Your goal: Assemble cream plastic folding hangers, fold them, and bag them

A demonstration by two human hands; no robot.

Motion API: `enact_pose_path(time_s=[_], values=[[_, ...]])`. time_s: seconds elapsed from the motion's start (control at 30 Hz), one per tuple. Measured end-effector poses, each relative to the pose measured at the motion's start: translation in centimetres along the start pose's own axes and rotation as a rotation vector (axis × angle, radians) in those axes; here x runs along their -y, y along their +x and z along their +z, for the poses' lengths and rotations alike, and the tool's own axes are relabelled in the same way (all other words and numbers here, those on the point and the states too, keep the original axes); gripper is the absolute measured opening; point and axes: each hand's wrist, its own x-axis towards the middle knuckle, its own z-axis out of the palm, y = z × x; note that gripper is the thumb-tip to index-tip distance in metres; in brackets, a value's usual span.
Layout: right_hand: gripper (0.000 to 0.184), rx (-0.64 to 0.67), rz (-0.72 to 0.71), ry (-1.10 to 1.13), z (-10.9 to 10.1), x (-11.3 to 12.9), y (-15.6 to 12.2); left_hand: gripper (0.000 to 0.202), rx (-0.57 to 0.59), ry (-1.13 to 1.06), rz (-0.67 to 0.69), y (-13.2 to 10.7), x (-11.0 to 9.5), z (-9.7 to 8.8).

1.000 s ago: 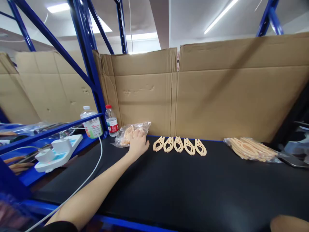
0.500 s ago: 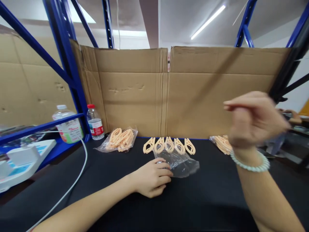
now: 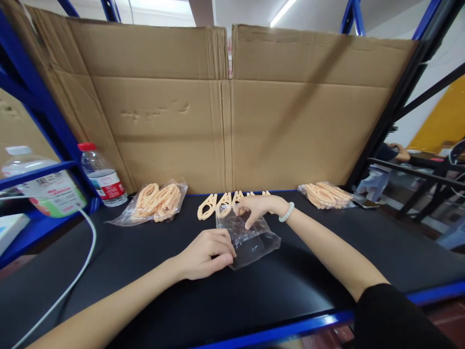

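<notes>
A row of peach plastic folding hangers (image 3: 207,207) lies on the black table, the right ones partly hidden by my right hand. In front of them is a clear plastic bag (image 3: 254,247), flat and crumpled, its upper end by the hangers. My left hand (image 3: 209,254) rests at the bag's lower left edge, fingers curled and thumb close to them, pinching the film. Over the top of the bag, by the middle hangers, my right hand (image 3: 258,206) reaches down with thumb and fingers apart. Nothing shows between them.
Bagged hangers (image 3: 158,201) lie at the left, and another bagged bundle (image 3: 327,195) at the right. A red-capped water bottle (image 3: 103,177), a larger bottle (image 3: 47,186) and a white cable (image 3: 85,252) are on the left. Cardboard (image 3: 163,121) walls the back; a person (image 3: 397,152) sits beyond, right.
My right hand has come down leftwards from its raised place at the right to the hangers. The left hand stays by the bag, its thumb now showing. The view has tilted downward.
</notes>
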Motion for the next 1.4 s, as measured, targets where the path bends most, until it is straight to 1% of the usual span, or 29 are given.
enact_pose_path(time_s=[0.13, 0.2, 0.23, 0.27, 0.3, 0.37, 0.4, 0.43, 0.47, 0.53, 0.6, 0.7, 0.77, 0.83, 0.93, 1.03, 1.17, 1.23, 1.4], values=[[0.069, 0.100, 0.022, -0.013, 0.1, 0.2, 0.0, 0.047, -0.028, -0.071, -0.186, 0.1, 0.4, 0.5], [0.074, 0.124, 0.035, -0.002, 0.1, 0.2, -0.1, 0.044, -0.104, -0.033, -0.256, 0.2, 0.7, 1.0], [0.072, 0.109, 0.037, 0.019, 0.0, 0.2, -0.1, 0.042, -0.160, 0.001, -0.275, 0.3, 0.8, 1.2], [0.065, 0.084, 0.036, 0.045, -0.1, 0.0, -0.1, 0.038, -0.210, 0.038, -0.287, 0.3, 0.9, 1.5], [0.054, 0.057, 0.030, 0.074, -0.4, -0.2, -0.2, 0.035, -0.248, 0.070, -0.296, 0.4, 1.0, 1.7], [0.030, -0.014, 0.016, 0.120, -1.0, -1.0, -0.6, 0.026, -0.267, 0.104, -0.315, 0.3, 1.1, 2.0], [0.021, -0.064, 0.020, 0.126, -1.4, -1.7, -1.0, 0.022, -0.259, 0.115, -0.325, 0.3, 1.0, 2.2], [0.018, -0.123, 0.036, 0.121, -1.8, -2.4, -1.3, 0.018, -0.249, 0.131, -0.330, 0.2, 1.0, 2.3], [0.021, -0.194, 0.063, 0.108, -2.1, -3.3, -1.8, 0.016, -0.239, 0.156, -0.326, 0.1, 0.9, 2.5], [0.032, -0.329, 0.137, 0.062, -2.4, -5.2, -2.7, 0.014, -0.221, 0.229, -0.297, 0.0, 0.7, 2.7], [0.044, -0.387, 0.195, 0.023, -2.1, -7.2, -3.4, 0.014, -0.203, 0.300, -0.238, -0.1, 0.5, 3.0], [0.054, -0.340, 0.223, 0.007, -1.4, -9.2, -4.0, 0.010, -0.173, 0.359, -0.128, -0.1, 0.4, 3.3], [0.056, -0.282, 0.240, 0.000, -0.9, -9.7, -4.2, 0.011, -0.167, 0.373, -0.077, -0.1, 0.4, 3.4], [0.056, -0.237, 0.261, -0.014, -0.4, -9.6, -4.8, 0.013, -0.169, 0.378, -0.051, -0.1, 0.4, 3.4], [0.055, -0.218, 0.283, -0.049, 0.2, -8.9, -6.5, 0.018, -0.174, 0.397, -0.016, -0.3, 0.4, 3.4], [0.050, -0.223, 0.312, -0.089, 1.0, -8.2, -9.2, 0.022, -0.154, 0.414, 0.007, -0.4, 0.3, 3.3], [0.039, -0.246, 0.347, -0.118, 2.3, -7.1, -13.1, 0.024, -0.157, 0.392, -0.017, -0.4, 0.2, 3.3], [0.040, -0.279, 0.340, -0.128, 3.3, -6.4, -14.9, 0.026, -0.144, 0.362, -0.029, -0.4, 0.1, 3.4], [0.032, -0.478, 0.274, -0.156, 6.3, -5.0, -18.3, 0.031, -0.065, 0.312, -0.067, -0.4, 0.1, 3.5]])
